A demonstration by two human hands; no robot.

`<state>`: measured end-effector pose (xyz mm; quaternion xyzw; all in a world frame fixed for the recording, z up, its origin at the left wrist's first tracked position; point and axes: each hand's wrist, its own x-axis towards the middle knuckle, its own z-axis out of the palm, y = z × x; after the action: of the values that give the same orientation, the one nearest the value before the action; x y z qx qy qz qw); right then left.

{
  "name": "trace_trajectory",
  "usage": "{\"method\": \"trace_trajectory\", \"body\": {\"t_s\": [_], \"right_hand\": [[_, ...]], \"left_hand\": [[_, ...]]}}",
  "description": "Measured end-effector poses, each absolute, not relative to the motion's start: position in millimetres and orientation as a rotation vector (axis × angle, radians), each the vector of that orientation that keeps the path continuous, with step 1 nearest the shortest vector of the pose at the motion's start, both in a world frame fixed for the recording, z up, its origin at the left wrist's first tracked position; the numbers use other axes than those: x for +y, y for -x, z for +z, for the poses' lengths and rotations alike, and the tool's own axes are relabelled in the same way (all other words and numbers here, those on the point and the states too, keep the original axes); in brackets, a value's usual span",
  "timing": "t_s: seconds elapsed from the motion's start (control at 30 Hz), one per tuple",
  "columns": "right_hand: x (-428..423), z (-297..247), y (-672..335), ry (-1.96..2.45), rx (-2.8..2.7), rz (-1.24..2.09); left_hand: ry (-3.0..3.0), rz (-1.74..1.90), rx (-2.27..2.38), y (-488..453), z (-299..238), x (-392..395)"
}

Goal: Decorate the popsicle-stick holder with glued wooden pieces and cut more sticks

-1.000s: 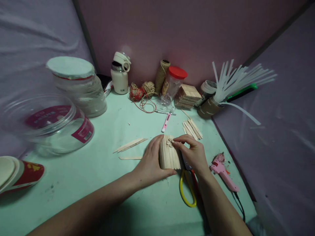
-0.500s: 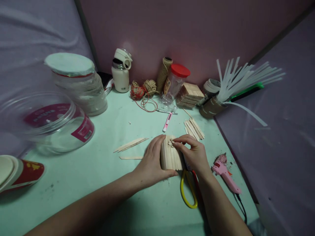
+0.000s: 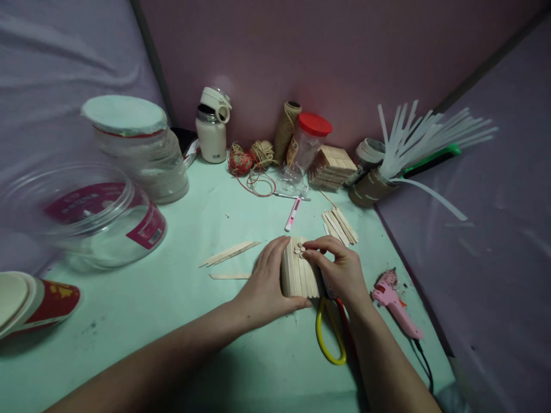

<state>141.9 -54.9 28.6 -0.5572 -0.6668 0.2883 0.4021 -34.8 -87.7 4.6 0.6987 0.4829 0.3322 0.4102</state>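
My left hand point(image 3: 269, 281) is wrapped round the left side of a small box made of wooden craft sticks point(image 3: 301, 278), its thumb along the near edge. On the upper face of the box sits a flower shape of small round wooden pieces point(image 3: 299, 250). The thumb and index finger of my right hand point(image 3: 338, 264) pinch at the right edge of this flower, seemingly on one of the small pieces; the fingertips cover it in part. Scissors with yellow and red handles point(image 3: 330, 344) lie partly beneath my right hand and wrist.
Right of my hands lies a pink glue gun point(image 3: 396, 307) with its cord. Loose craft sticks point(image 3: 340, 225) and cut sticks point(image 3: 230, 253) flank the box. Beyond are a pink cutter point(image 3: 293, 214), twine balls point(image 3: 262, 154) and a stick stack point(image 3: 332, 166). Clear tubs point(image 3: 146, 252) stand left.
Both hands stay almost where they were on the box. My right fingertips remain at the flower, with barely any shift. The view has moved very slightly.
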Motion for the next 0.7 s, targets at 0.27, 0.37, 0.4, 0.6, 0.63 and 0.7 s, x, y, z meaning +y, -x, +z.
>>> {"method": "trace_trajectory", "body": {"t_s": [0.27, 0.37, 0.4, 0.6, 0.63, 0.7], "right_hand": [[-67, 37, -148, 1.235, -2.022, 0.076], [-69, 38, -146, 1.203, -2.13, -0.068], [-70, 38, -145, 1.202, -2.141, -0.086], [-69, 39, -142, 1.211, -2.16, -0.117], [-69, 39, -142, 1.215, -2.167, -0.115], [-69, 38, -142, 1.221, -2.175, -0.116]], "left_hand": [[-1.783, 0.843, 1.223, 35, 0, -88], [-1.779, 0.838, 1.23, 34, -2, -88], [-1.776, 0.838, 1.231, 34, -2, -88], [-1.758, 0.841, 1.226, 34, 0, -88], [-1.758, 0.841, 1.225, 35, 0, -88], [-1.763, 0.844, 1.222, 35, 0, -88]]}}
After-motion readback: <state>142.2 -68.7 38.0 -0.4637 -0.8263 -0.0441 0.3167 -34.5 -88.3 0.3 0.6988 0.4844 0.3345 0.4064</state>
